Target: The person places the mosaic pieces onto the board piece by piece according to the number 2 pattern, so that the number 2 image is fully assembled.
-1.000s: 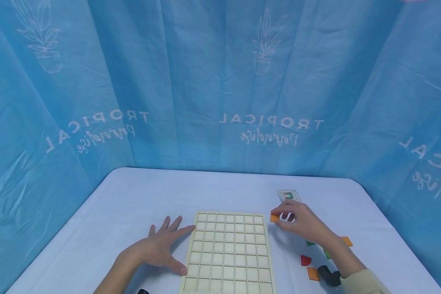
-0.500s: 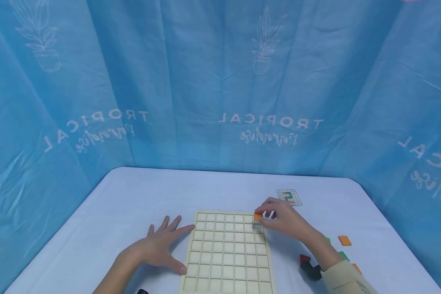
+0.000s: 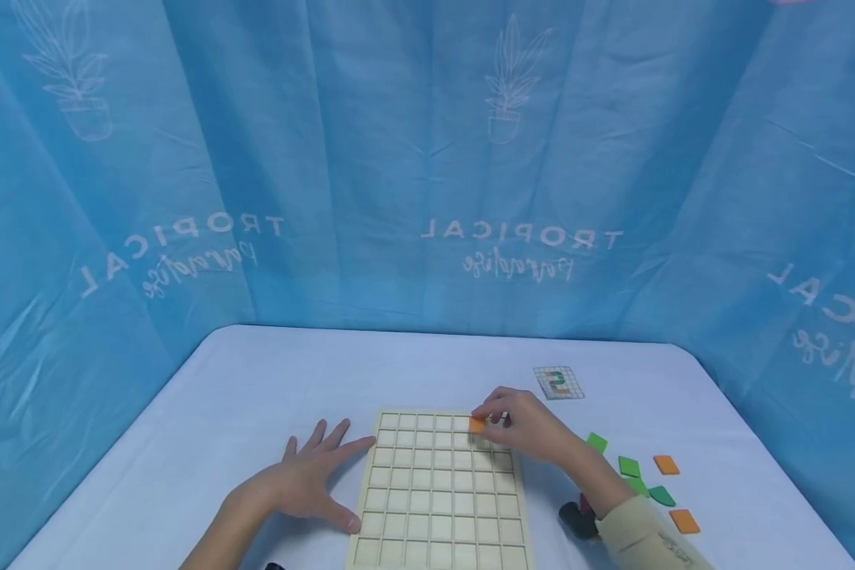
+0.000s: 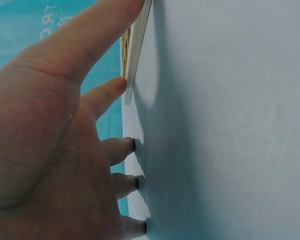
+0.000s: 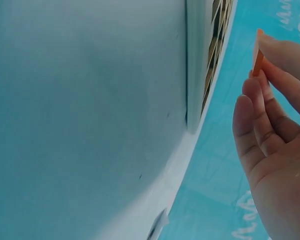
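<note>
An orange square tile [image 3: 477, 425] is pinched between the thumb and fingers of my right hand [image 3: 523, 423], over the far right part of a cream grid board [image 3: 423, 480]. The right wrist view shows the same orange tile [image 5: 258, 61] edge-on, held above the level of the board. My left hand [image 3: 302, 475] has its fingers spread at the board's left side. In the left wrist view the left hand's index fingertip [image 4: 121, 84] and thumb meet the board's edge [image 4: 135, 55], and the other fingertips rest on the white cloth.
A small card [image 3: 559, 382] with a grid picture lies beyond the board on the right. Right of the board are loose green tiles [image 3: 629, 466], orange tiles [image 3: 685, 521] and a black object [image 3: 578, 520] by the sleeve. A blue curtain [image 3: 427, 158] hangs behind the table.
My right hand has carried the orange tile leftward, from beside the board to over its far rows. The card and loose tiles are more uncovered now. My left hand has stayed in place.
</note>
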### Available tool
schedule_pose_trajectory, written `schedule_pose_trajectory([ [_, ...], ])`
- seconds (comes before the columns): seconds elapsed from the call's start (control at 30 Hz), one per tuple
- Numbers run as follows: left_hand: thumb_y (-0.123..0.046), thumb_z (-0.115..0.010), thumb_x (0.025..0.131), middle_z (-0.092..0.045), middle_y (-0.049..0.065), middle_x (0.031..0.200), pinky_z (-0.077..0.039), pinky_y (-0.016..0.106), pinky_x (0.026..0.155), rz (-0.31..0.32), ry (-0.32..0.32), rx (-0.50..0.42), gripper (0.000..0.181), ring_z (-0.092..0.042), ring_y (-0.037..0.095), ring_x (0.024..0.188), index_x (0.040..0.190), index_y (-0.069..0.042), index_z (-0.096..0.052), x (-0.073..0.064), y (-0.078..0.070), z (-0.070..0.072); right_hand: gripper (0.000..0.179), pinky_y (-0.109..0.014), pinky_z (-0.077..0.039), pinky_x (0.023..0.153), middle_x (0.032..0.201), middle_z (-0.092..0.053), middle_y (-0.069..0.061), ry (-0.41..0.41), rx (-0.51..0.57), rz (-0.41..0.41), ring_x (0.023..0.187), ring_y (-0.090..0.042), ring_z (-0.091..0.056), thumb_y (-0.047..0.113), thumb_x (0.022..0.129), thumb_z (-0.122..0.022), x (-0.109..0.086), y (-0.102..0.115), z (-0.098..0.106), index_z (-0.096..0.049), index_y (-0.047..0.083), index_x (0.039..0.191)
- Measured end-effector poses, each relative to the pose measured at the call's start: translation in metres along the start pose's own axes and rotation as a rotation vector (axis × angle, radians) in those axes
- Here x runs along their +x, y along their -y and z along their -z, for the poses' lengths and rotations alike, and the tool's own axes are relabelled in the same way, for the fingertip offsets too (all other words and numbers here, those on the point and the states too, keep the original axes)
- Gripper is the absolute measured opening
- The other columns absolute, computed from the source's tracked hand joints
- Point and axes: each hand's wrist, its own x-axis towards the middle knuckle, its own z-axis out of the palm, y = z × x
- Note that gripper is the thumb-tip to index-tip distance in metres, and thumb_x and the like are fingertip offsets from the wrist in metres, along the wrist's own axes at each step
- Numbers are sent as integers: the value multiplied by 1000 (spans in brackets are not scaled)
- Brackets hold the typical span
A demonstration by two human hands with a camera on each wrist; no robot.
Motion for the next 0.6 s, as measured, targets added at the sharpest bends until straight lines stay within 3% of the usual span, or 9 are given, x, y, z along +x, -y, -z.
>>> schedule_pose_trajectory([
  [0.37,-68,-79,56,-11,16,159,4,76,98,-28,-9,-13,108,5,46,141,149,-37,-34,0,4,-1,24,-27,-51,70,99,-62,12,27,16,52,83,-5,-58,18,88,-71,11,15,-12,-73,15,111],
  [0.6,-68,-79,55,-12,15,159,3,76,98,-31,-15,-14,109,4,46,141,149,-35,-35,0,4,-2,23,-26,-51,69,97,-63,11,44,5,39,81,-5,-58,19,87,-72,18,20,-19,-74,16,110],
])
